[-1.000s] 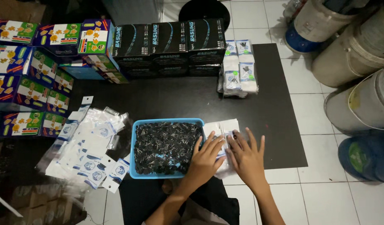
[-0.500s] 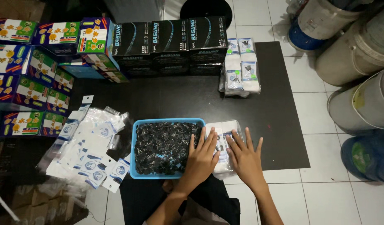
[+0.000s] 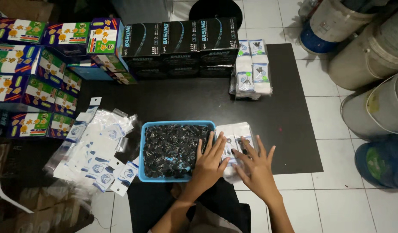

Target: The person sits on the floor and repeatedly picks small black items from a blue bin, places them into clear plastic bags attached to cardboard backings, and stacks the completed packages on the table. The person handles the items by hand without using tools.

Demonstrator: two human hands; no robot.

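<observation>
My left hand (image 3: 210, 163) lies flat, fingers spread, across the right rim of a blue tray (image 3: 142, 152) and the edge of a stack of small white packets (image 3: 234, 131). Beside it my right hand (image 3: 255, 166) presses flat on the same packet stack, fingers apart. The tray is full of several small black parts (image 3: 173, 146). Neither hand grips anything. The stack sits on a black mat (image 3: 272, 116) just right of the tray.
Loose clear packets with blue-and-white cards (image 3: 93, 151) pile left of the tray. Black boxes (image 3: 181, 43) and colourful boxes (image 3: 35, 69) line the back and left. A wrapped bundle of packets (image 3: 252, 69) stands behind. Large buckets (image 3: 371, 77) fill the right side.
Both hands have shifted slightly on the packet stack, staying flat; the left hand now reaches a little farther over the tray's right rim.
</observation>
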